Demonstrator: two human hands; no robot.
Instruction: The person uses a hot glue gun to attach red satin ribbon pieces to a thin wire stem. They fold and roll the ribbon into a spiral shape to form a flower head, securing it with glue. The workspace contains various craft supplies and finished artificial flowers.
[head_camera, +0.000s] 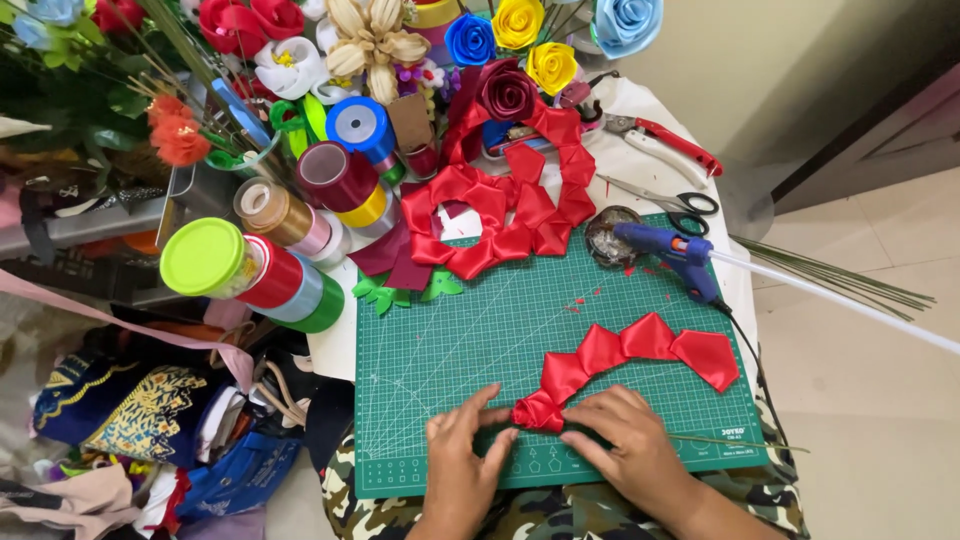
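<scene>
Our left hand (462, 462) and right hand (625, 445) rest on the near edge of a cutting mat (480, 340), touching the near end of a strip of folded ribbon petals (630, 362) that runs away to the right. Behind it, a second, curled petal strip (500, 215) lies across the mat's far edge. A glue gun (668, 250) sits at the far right corner, scissors (680, 200) just behind it. Ribbon spools (290, 255) lie left of the mat.

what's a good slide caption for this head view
Both hands roll a chain of folded red ribbon petals on a green cutting mat.
</scene>
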